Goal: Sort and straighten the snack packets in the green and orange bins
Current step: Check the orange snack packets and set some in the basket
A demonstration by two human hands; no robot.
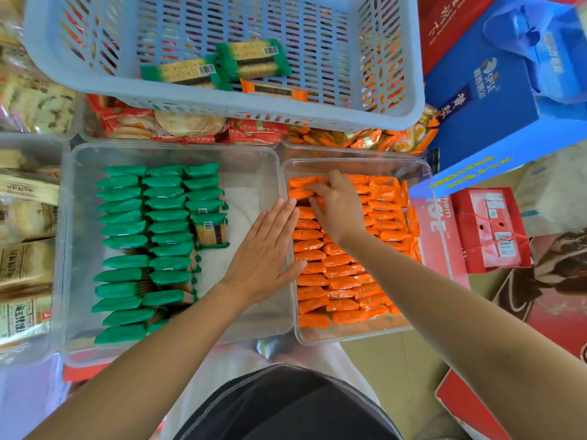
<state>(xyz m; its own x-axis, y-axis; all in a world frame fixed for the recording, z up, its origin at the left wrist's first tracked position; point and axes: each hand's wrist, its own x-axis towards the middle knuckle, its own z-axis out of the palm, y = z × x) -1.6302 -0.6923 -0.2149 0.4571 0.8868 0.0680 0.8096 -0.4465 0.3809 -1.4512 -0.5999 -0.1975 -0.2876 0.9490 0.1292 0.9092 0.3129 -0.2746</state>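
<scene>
Two clear bins stand side by side. The left bin (pixel 247 173) holds rows of green snack packets (pixel 133 242), and one green packet (pixel 210 229) lies flat beside the rows. The right bin (pixel 349 335) is packed with orange snack packets (pixel 346 282). My left hand (pixel 270 252) lies flat with straight fingers against the left wall of the orange bin, its thumb touching orange packets. My right hand (pixel 336 208) reaches into the far left part of the orange bin, fingers curled down onto the orange packets there.
A blue slotted basket (pixel 409 100) sits behind the bins with two green packets (pixel 254 60) and an orange packet (pixel 274 90) in it. More snack bins lie behind and to the left. Blue (pixel 495 122) and red boxes (pixel 492 230) crowd the right side.
</scene>
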